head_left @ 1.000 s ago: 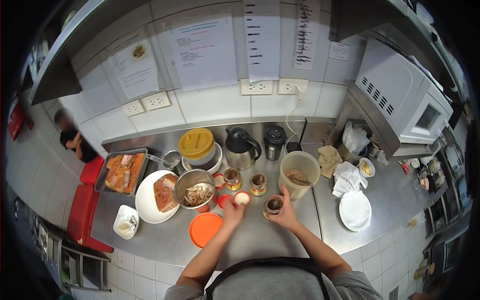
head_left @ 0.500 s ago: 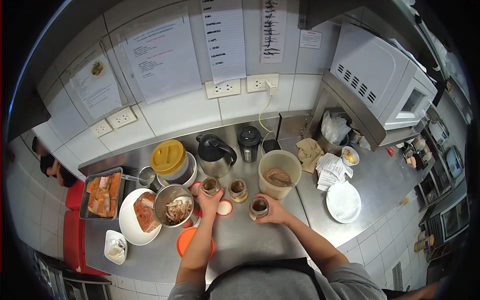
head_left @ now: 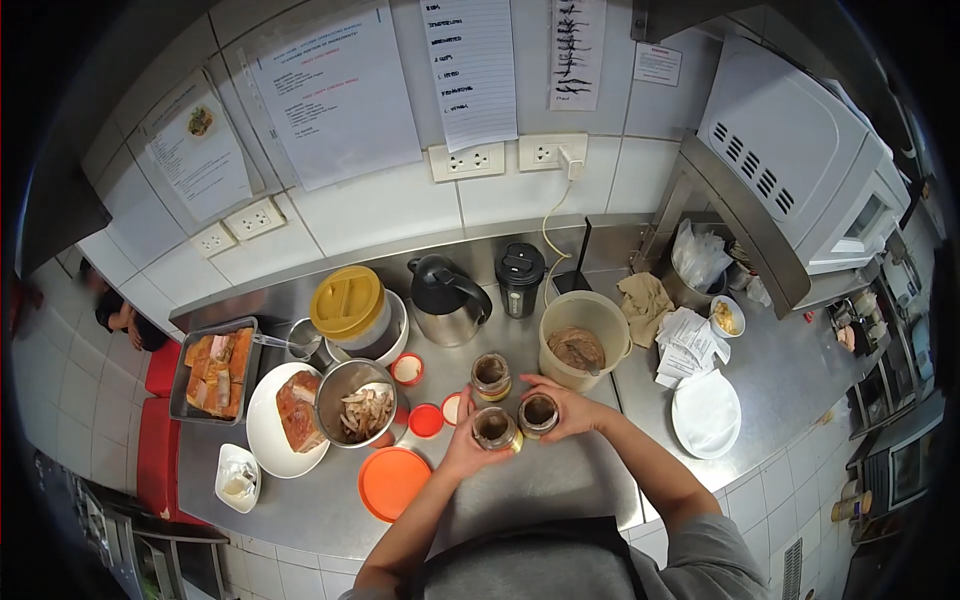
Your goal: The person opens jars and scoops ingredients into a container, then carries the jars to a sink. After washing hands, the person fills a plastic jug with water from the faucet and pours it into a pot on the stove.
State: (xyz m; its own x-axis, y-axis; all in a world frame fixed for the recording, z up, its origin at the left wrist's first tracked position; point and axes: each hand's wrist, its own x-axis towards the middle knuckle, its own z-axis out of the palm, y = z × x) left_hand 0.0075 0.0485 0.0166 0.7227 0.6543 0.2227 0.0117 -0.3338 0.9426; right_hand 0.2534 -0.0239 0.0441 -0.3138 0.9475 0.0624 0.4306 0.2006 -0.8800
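Note:
My left hand (head_left: pixel 472 448) is wrapped round an open glass jar (head_left: pixel 496 429) with brown residue inside. Round a second jar (head_left: pixel 538 414), close beside it, my right hand (head_left: pixel 572 410) is closed. A third open jar (head_left: pixel 491 376) stands just behind these two, touched by neither palm. Left of my left hand lie small red lids (head_left: pixel 426 421), and a large orange lid (head_left: pixel 394 484) is nearer to me. A tall cream tub (head_left: pixel 562 335) holding a brown paste and a utensil stands behind my right hand.
On the left are a steel bowl of meat strips (head_left: pixel 357 403), a white plate with a meat slab (head_left: pixel 268 445) and a metal tray (head_left: pixel 181 400). A steel jug (head_left: pixel 448 305) and black tumbler (head_left: pixel 520 280) line the back. White plates (head_left: pixel 706 415) sit right.
My left hand has carried its jar toward me and to the right, next to the right hand's jar. My right hand has moved only slightly. The view has shifted a little.

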